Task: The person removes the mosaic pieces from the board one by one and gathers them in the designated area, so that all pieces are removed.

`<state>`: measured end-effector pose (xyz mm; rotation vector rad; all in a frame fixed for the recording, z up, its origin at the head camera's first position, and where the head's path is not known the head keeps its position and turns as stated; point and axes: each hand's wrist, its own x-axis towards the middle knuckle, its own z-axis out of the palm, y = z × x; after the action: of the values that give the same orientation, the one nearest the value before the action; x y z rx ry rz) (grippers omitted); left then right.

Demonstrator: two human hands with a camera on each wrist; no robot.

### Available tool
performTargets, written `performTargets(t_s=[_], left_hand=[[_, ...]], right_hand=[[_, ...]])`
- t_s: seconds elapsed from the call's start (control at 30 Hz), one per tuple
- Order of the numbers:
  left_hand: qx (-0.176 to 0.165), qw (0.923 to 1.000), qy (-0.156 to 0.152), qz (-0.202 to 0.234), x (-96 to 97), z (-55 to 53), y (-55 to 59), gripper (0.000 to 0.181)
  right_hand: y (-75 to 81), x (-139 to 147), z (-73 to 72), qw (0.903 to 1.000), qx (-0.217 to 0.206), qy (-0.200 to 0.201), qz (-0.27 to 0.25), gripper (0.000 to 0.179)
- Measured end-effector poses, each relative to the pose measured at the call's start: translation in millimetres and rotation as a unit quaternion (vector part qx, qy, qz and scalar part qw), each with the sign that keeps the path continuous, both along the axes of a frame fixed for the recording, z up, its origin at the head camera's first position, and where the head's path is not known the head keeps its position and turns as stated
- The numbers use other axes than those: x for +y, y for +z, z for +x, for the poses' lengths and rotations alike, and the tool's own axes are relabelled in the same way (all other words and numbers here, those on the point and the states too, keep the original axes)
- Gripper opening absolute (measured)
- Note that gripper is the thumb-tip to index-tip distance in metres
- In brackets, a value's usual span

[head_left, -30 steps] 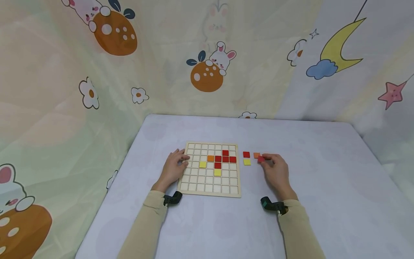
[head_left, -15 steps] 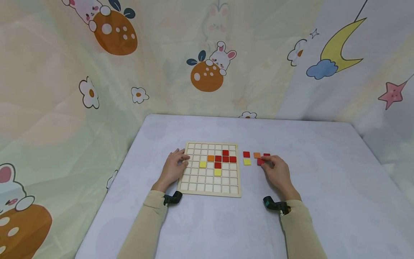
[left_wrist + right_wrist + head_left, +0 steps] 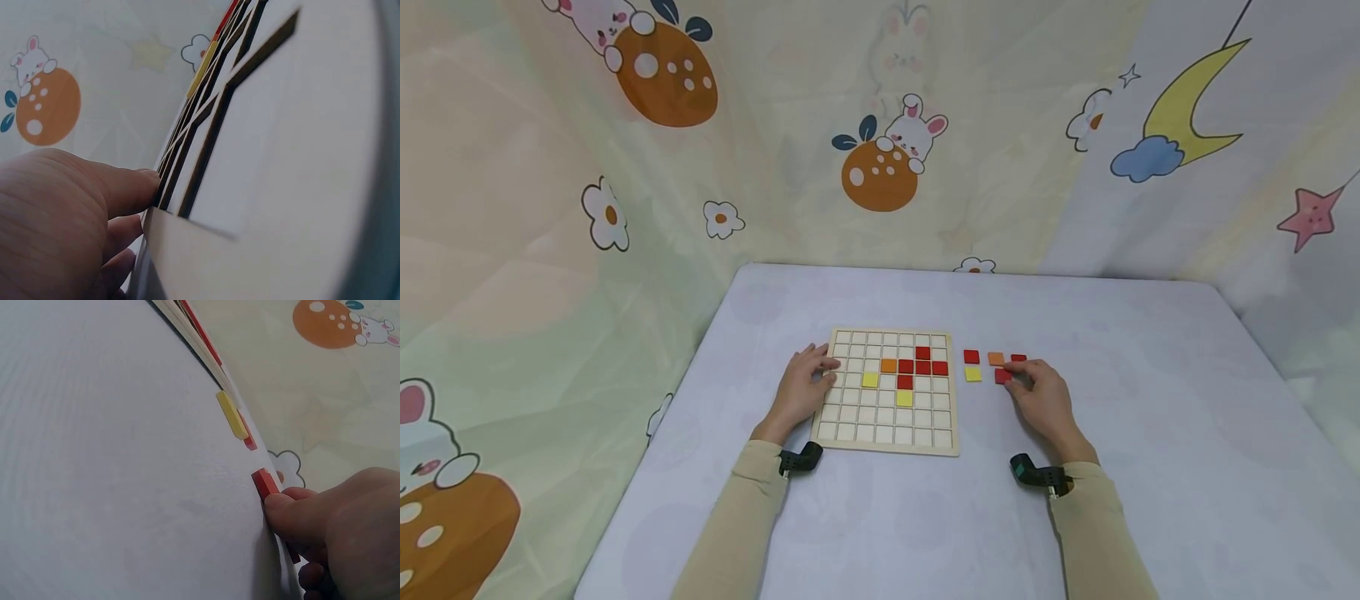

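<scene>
On the table lies a square wooden grid board (image 3: pixel 848 417) with several red tiles (image 3: pixel 922 367), an orange tile (image 3: pixel 888 366) and two yellow tiles (image 3: pixel 905 398) in its cells. My left hand (image 3: pixel 803 383) rests at the board's left edge; its thumb (image 3: pixel 134 187) touches the frame in the left wrist view. Right of the board, my right hand (image 3: pixel 1043 400) pinches a red tile (image 3: pixel 265 482) between thumb and finger, at the table surface. Another red tile (image 3: pixel 1018 357) shows just beyond that hand's fingertips. The underside of the right hand's grip is hidden.
Between the board and my right hand are a loose red tile (image 3: pixel 972 357) and a yellow tile (image 3: pixel 973 375). An orange tile (image 3: pixel 996 359) lies just beyond the pinched one. A patterned cloth wall (image 3: pixel 775 167) rises behind the white table (image 3: pixel 880 533).
My right hand has drawn the pinched red tile slightly toward me, away from the orange tile. The red tile beyond its fingertips has come into view. My left hand stays at the board's edge.
</scene>
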<state>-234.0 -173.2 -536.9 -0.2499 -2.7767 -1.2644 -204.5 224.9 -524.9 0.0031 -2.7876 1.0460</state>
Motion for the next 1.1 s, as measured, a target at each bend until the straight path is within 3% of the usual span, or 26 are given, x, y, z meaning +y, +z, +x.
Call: performTargets(t_s=[0.43,1.1], left_hand=[[0.005,1.0000,-0.007,-0.001,3.2,-4.2,0.9,0.020],[0.003,1.0000,-0.004,0.008,-0.9,0.4,-2.6,0.019]], right_hand=[[4.5,1.4,-0.9,0.9998,0.015,0.007,0.014,0.030],[-1.6,-1.6,1.3,0.9998,0.000,0.006,0.017,0.031]])
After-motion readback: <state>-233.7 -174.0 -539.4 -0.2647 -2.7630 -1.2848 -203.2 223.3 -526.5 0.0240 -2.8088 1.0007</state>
